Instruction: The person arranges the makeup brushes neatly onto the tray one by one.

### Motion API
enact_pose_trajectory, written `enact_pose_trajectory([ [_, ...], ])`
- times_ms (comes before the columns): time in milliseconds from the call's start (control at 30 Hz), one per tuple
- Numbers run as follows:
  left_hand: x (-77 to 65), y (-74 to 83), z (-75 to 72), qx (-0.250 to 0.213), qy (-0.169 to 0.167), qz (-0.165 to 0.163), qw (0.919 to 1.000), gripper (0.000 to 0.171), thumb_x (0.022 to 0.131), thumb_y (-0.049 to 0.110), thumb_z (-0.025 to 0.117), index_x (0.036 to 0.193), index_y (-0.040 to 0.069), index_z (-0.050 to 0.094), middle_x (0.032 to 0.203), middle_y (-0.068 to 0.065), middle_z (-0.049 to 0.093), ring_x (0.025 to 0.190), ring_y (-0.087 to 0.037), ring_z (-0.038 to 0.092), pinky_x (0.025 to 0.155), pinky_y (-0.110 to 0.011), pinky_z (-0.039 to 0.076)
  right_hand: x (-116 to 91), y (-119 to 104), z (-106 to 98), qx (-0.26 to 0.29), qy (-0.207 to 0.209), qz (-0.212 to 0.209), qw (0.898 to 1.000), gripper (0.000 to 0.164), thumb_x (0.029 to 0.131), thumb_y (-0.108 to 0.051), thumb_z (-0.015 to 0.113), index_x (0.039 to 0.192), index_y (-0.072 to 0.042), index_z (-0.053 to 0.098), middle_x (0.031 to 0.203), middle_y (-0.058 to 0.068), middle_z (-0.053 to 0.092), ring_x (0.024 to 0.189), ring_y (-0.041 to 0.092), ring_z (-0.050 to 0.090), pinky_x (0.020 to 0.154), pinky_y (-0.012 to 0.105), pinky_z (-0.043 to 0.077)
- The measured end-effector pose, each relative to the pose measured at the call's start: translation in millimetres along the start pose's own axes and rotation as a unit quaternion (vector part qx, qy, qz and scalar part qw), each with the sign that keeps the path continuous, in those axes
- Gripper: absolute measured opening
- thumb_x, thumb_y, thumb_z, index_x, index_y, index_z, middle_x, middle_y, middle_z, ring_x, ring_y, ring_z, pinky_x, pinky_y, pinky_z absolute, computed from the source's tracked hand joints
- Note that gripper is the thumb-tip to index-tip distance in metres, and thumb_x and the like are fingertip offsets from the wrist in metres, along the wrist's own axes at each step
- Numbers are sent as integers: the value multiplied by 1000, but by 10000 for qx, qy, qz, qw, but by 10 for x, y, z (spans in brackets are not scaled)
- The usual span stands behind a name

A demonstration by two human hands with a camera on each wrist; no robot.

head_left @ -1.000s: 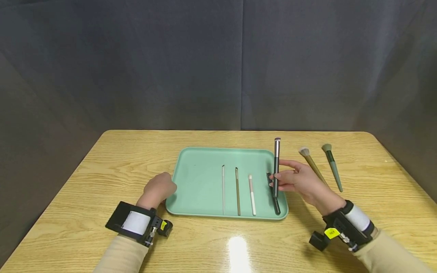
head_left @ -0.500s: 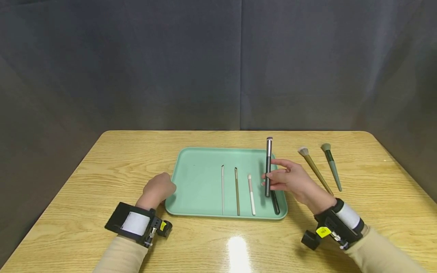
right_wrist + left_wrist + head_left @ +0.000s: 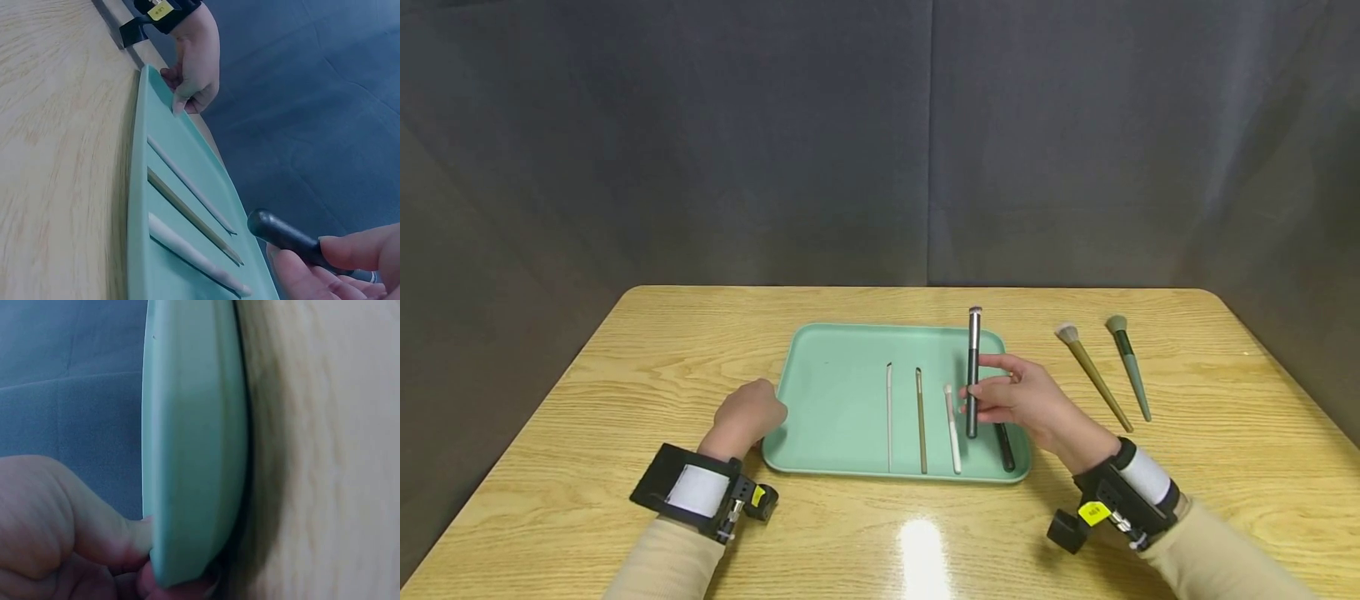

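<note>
A makeup brush (image 3: 973, 371) with a black handle and silver ferrule stands near upright, pinched between the thumb and fingers of my right hand (image 3: 1026, 400). It hangs over the right part of the mint-green tray (image 3: 835, 400), its bristles pointing away. My left hand (image 3: 747, 417) grips the tray's left edge; in the left wrist view the thumb (image 3: 119, 540) lies on the rim with fingers beneath. On the tray lie a thin white brush (image 3: 890, 417), a brown-handled brush (image 3: 922, 425) and a pink-and-white brush (image 3: 953, 433). A black brush (image 3: 1004, 448) is partly hidden by my right hand.
On the wooden table (image 3: 625, 375), right of the tray, lie a tan-handled fluffy brush (image 3: 1093, 375) and a green-handled brush (image 3: 1129, 367). A dark curtain (image 3: 775, 150) hangs behind the table. Both wrists wear strapped cameras.
My right hand has moved left with the held brush, from the tray's right edge to beside the pink-and-white brush. The left hand and the tray stay in place.
</note>
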State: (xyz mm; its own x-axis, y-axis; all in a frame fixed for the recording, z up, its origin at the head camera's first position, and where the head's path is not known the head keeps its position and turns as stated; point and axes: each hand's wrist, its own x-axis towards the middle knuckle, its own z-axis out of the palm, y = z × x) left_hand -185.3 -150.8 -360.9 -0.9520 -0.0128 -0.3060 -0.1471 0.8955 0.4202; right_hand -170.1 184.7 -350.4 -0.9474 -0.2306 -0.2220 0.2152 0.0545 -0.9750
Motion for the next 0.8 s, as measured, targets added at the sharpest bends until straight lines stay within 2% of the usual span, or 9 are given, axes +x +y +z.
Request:
enact_pose_trajectory([
  [200,-1,-5,6,-32,-3,0,10000,18,87,2,45,91,-9,58,68,-12,52,55,-20,49,49,-27,38,22,21,57,-11,-13,13,10000,61,94,6,54,146,11,23,88,5,71,71,12,67,66,25,55],
  [533,7,-12,11,39,-3,-9,10000,17,88,3,45,89,-8,57,68,-12,51,55,-20,49,49,-27,38,41,33,207,-43,-245,-17,9997,61,94,4,56,145,11,24,97,12,71,77,14,69,68,26,55],
  [800,10,-5,4,67,-14,-16,10000,16,88,3,45,87,-7,57,67,-11,50,55,-19,48,49,-27,37,77,3,293,-164,-159,119,9997,57,95,3,56,145,8,29,99,14,70,76,15,67,68,27,55],
])
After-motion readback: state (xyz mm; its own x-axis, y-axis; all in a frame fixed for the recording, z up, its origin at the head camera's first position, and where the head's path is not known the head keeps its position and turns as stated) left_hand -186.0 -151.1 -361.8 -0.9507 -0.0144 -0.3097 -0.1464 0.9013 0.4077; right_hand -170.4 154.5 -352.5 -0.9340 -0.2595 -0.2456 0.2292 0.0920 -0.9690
